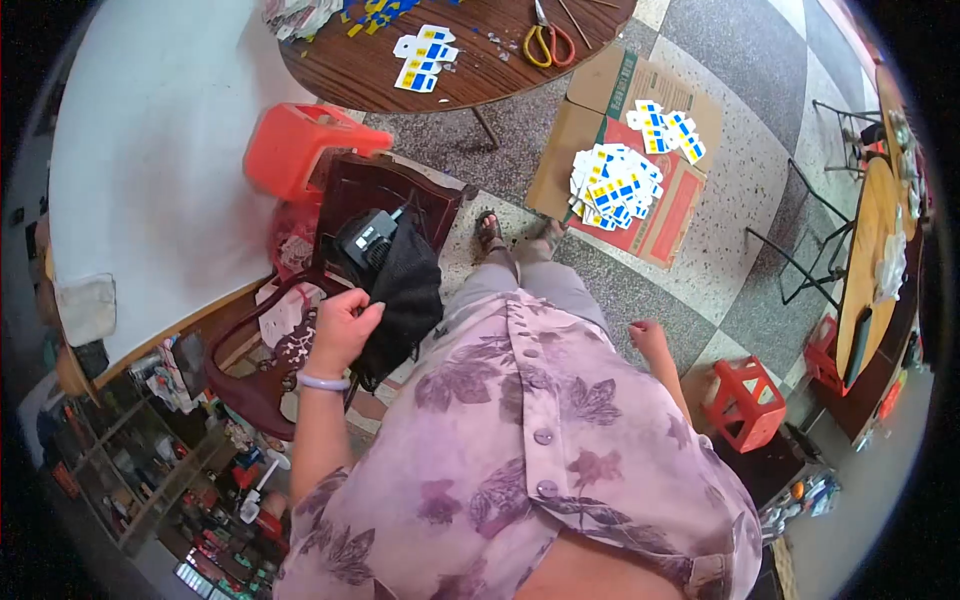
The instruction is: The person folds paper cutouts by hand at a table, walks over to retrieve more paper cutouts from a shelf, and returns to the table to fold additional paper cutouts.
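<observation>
My left hand (pixel 343 328), with a pale bangle (pixel 323 382) at the wrist, is curled into a loose fist. It is nearest to a black mesh cloth or bag (pixel 405 295) draped at the wooden chair (pixel 345 185); no grip on the cloth shows. A dark grey boxy device (pixel 366 240) rests there too. Hanging at my right side, my right hand (pixel 648 336) has its fingers curled in, and no object shows in it. Ahead on the floor, printed card cut-outs (pixel 615 185) in white, blue and yellow lie piled on flattened cardboard (pixel 690 215).
A round wooden table (pixel 480 85) ahead bears scissors (pixel 548 45) and another flat cut-out (pixel 426 58). Red plastic stools stand at left (pixel 300 150) and right (pixel 745 403). A folding table (pixel 868 260) with thin metal legs is at far right. Cluttered shelves (pixel 120 450) are at lower left.
</observation>
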A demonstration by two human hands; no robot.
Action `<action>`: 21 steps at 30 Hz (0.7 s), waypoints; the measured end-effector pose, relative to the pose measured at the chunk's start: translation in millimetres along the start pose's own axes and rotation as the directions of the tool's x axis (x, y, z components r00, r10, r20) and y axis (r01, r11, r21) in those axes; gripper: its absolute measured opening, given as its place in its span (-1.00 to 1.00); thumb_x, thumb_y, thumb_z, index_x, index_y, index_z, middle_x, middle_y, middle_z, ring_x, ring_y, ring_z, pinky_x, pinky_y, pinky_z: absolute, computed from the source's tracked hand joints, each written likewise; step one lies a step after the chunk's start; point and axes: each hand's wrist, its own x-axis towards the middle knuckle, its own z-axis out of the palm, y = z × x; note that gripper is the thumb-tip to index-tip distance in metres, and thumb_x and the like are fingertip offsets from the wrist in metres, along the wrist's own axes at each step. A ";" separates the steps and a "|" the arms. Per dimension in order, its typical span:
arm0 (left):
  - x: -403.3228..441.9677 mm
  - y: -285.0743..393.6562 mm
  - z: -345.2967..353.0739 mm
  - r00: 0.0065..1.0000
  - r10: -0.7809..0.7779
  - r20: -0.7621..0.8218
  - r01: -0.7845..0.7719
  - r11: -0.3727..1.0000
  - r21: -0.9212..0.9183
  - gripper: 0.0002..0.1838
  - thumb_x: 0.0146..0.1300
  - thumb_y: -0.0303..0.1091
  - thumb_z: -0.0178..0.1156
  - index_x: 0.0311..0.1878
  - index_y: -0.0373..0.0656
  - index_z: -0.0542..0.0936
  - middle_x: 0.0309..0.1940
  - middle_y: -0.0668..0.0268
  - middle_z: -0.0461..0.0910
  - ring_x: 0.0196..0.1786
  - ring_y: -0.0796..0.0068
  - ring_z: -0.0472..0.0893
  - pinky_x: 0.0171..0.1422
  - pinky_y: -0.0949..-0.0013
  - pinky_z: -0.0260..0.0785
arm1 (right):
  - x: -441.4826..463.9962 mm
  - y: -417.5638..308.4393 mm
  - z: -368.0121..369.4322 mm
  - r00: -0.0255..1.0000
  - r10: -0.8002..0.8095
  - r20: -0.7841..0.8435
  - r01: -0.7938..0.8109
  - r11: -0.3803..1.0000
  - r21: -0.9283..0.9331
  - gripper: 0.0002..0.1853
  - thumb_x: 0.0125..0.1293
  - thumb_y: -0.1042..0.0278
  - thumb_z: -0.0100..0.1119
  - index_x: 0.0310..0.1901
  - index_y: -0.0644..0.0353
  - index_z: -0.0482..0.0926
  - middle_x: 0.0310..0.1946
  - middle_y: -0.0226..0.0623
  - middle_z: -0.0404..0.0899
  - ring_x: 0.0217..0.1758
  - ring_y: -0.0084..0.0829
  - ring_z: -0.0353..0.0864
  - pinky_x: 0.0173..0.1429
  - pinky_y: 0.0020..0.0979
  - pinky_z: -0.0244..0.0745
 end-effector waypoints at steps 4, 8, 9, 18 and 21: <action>40.6 -5.9 -21.2 0.998 0.051 0.031 -0.055 0.987 0.149 -0.70 0.08 -0.36 0.28 -0.58 -0.29 0.39 -0.70 0.36 0.21 -0.55 0.69 0.23 -0.49 0.43 0.11 | 10.9 21.2 -15.4 0.991 0.114 -0.073 -0.104 0.987 0.121 -0.74 0.15 0.23 0.22 -0.22 0.22 0.68 -0.52 -0.26 0.65 -0.48 -0.43 0.64 -0.35 -0.39 0.52; 60.7 -4.9 -41.4 0.999 -0.006 0.038 -0.002 0.978 0.209 -0.68 0.08 -0.34 0.27 -0.58 -0.30 0.37 -0.70 0.34 0.22 -0.56 0.65 0.23 -0.48 0.41 0.13 | 53.3 50.1 -29.3 0.981 0.162 -0.104 -0.137 0.967 0.213 -0.74 0.23 0.34 0.15 -0.13 0.33 0.62 -0.51 -0.31 0.57 -0.55 -0.50 0.54 -0.49 -0.42 0.50; 63.4 -0.6 -46.8 0.999 -0.001 0.039 -0.008 0.973 0.231 -0.68 0.08 -0.34 0.27 -0.58 -0.30 0.36 -0.71 0.34 0.20 -0.56 0.65 0.22 -0.48 0.41 0.13 | 54.0 41.8 -36.5 0.972 0.169 -0.163 -0.126 0.962 0.241 -0.74 0.24 0.33 0.16 -0.13 0.33 0.62 -0.51 -0.31 0.57 -0.56 -0.51 0.53 -0.49 -0.42 0.49; 97.3 -16.5 -81.8 0.978 -0.209 -0.022 0.209 0.953 0.222 -0.65 0.06 -0.33 0.28 -0.66 -0.15 0.32 -0.69 0.54 0.21 -0.54 0.71 0.20 -0.48 0.44 0.08 | 70.2 23.5 22.1 0.973 0.201 -0.118 -0.108 0.838 0.535 -0.72 0.24 0.30 0.21 -0.14 0.36 0.58 -0.55 -0.32 0.54 -0.67 -0.52 0.45 -0.55 -0.46 0.42; 115.9 -5.6 -101.8 0.951 -0.307 -0.033 0.307 0.929 0.209 -0.66 0.07 -0.33 0.29 -0.67 -0.13 0.34 -0.71 0.53 0.22 -0.56 0.70 0.22 -0.50 0.45 0.08 | 55.2 13.7 42.5 0.966 0.253 -0.054 -0.189 0.832 0.521 -0.74 0.23 0.32 0.21 -0.14 0.33 0.58 -0.57 -0.32 0.51 -0.67 -0.51 0.44 -0.58 -0.47 0.39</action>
